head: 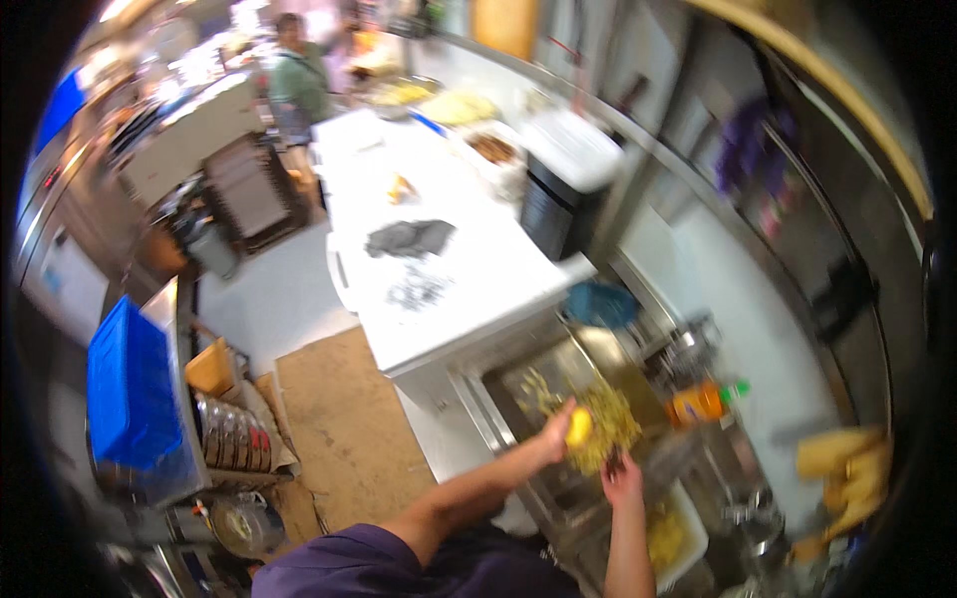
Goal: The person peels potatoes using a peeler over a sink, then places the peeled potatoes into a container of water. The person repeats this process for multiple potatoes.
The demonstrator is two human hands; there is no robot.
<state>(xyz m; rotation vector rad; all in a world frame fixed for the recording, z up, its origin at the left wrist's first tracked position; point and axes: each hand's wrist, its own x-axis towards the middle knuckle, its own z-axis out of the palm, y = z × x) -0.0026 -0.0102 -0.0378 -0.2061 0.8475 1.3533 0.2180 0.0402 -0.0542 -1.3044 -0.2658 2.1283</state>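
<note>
My left hand point(557, 433) grips a smooth yellow peeled vegetable point(579, 427), possibly a potato, above a stainless steel sink point(505, 400). Just to its right and nearer me, my right hand point(622, 480) is closed on a small dark tool point(614, 457), perhaps a peeler; blur hides its shape. Below both hands, a heap of yellowish-green peelings point(617, 418) covers part of the sink bottom. A white tub point(695, 527) holding yellow pieces point(668, 534) stands beside my right forearm.
An orange bottle point(695, 404) with a green cap lies by the faucet point(751, 516). Beyond the sink stretches a white worktop point(478, 299) bearing a dark cloth point(411, 238). A blue bin point(131, 389) stands at left; cardboard point(351, 433) covers the floor. A person point(299, 82) stands far off.
</note>
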